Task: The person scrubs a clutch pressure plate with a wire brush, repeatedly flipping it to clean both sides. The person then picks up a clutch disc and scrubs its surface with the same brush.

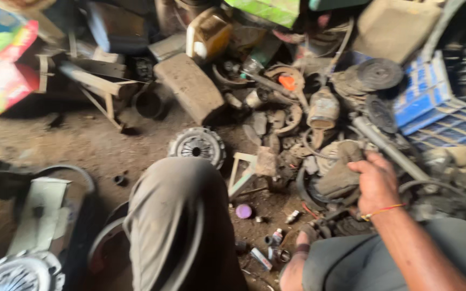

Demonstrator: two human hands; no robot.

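I had my right arm stretched forward from the lower right, bare to the wrist, where a thin red-and-yellow thread circled it. The right grip point(376, 180) was turned back-up with its fingers curled down and away from me, so I could not tell whether they had closed on anything. My left grip did not show at all; my left knee rose bent in the middle, and a bare foot point(296, 265) sat low between my legs.
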